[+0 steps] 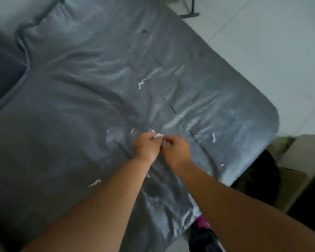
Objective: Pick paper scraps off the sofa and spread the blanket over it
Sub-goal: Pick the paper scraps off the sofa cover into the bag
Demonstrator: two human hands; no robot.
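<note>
A grey sofa seat (80, 110) with a wrinkled cover fills the view. Several white paper scraps lie on it: one (141, 84) in the middle, one (213, 137) at the right, one (95, 183) near my left forearm, a small one (222, 165) near the right edge. My left hand (147, 147) is closed around a bunch of white scraps (158, 135) that shows at its fingertips. My right hand (176, 151) touches it, fingers pinched at the same bunch. No blanket is recognisable.
A darker sofa cushion (2, 70) rises at the left. Pale tiled floor (271, 51) lies to the right, with a dark metal leg (190, 14) at the top. A cardboard box (302, 160) and dark items (258, 171) sit at the sofa's right corner.
</note>
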